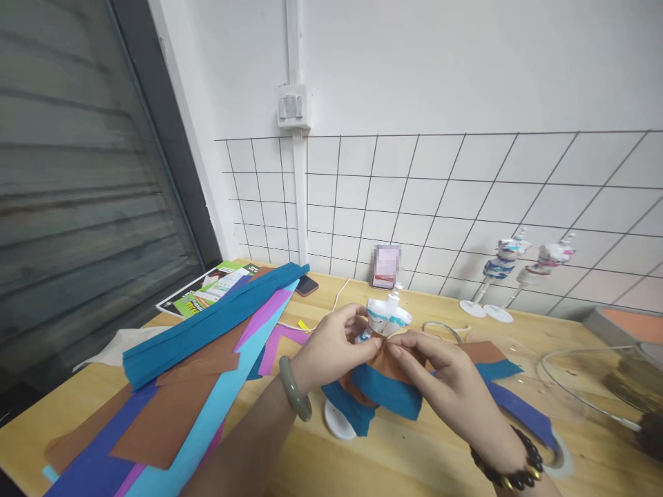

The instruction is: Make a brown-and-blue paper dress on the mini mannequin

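Note:
A small white dress form [386,314] with blue and pink marks stands in front of me on a white round base [339,422]. Brown and teal fabric [391,393] hangs in gathered folds around its waist. My left hand [339,345], wearing a jade-like bangle, pinches the top edge of this fabric from the left. From the right, my right hand [440,369], with a beaded bracelet, pinches the same edge between thumb and fingers. The two sets of fingertips nearly meet at the waist. Part of the form's lower body is hidden by cloth and hands.
Long fabric strips [207,331] in teal, brown, blue and purple are piled at left over printed magazines [207,293]. Two more dress forms [502,266] stand at the back right. A phone [386,267] leans on the wall. More scraps [523,411] and a cable lie at right.

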The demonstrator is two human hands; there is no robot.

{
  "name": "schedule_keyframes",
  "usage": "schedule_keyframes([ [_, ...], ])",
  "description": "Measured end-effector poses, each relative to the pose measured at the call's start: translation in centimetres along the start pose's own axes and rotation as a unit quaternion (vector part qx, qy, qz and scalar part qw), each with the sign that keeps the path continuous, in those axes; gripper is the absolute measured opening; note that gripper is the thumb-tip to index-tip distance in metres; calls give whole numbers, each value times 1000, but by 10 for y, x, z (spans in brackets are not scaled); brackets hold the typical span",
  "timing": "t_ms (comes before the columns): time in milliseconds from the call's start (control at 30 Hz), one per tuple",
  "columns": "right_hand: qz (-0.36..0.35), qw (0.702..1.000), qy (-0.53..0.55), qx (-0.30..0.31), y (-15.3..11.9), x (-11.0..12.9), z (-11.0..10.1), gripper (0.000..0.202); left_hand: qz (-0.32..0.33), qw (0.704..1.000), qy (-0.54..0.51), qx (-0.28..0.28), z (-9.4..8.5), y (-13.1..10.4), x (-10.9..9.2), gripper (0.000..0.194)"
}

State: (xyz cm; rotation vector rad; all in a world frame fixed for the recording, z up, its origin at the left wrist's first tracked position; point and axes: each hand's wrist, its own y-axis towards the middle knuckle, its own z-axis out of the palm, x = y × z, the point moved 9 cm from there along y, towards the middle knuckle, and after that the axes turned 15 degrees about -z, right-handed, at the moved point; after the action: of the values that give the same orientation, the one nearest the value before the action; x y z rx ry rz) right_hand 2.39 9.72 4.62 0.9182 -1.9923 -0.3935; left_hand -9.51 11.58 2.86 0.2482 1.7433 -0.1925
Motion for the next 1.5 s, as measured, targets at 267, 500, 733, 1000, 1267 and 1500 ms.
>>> schedule_keyframes([
  [267,45,998,37,-2,-2,-12,4,20,-7,1000,-2,19,2,1,1,36],
  [500,57,996,70,3,-4,-16,2,22,2,999,-19,42,1,1,0,37],
  [733,49,996,68,26,-3,-16,2,24,-9,999,-14,39,1,2,3,40],
  [1000,56,993,91,48,-4,-14,7,25,-14,999,-6,45,4,1,5,45],
  [1267,24,996,74,47,-1,-8,5,25,-6,998,-14,63,5,0,2,45],
  [1500,32,999,25,18,-3,-14,0,25,-7,999,-8,42,1,1,4,44],
])
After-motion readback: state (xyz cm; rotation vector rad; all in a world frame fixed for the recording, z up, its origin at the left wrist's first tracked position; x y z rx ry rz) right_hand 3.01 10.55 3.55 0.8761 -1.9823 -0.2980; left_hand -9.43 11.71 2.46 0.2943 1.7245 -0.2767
